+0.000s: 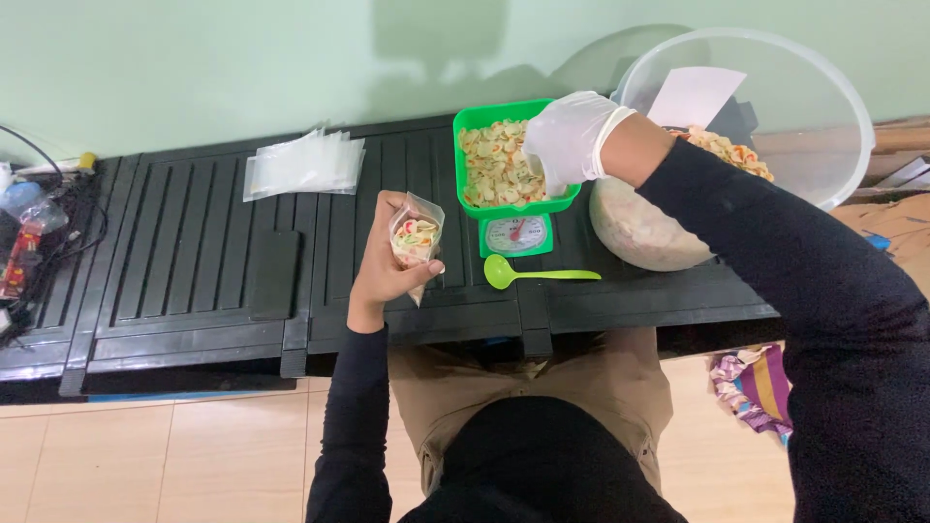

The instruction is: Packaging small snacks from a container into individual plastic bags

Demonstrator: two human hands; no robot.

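My left hand (383,263) is bare and holds a small clear plastic bag (417,239) partly filled with pale, coloured crackers, above the black slatted table (194,242). My right hand (567,136), in a white glove, reaches down into the green tray (475,121) of crackers that sits on a small green kitchen scale (516,235). Whether the gloved fingers hold any crackers is hidden. A green plastic spoon (523,274) lies on the table in front of the scale.
A stack of empty clear bags (305,163) lies at the back of the table. A large clear bowl (823,116) with crackers and a white paper stands at the right. A dark flat phone (274,274) lies left; cables and small items crowd the far left edge.
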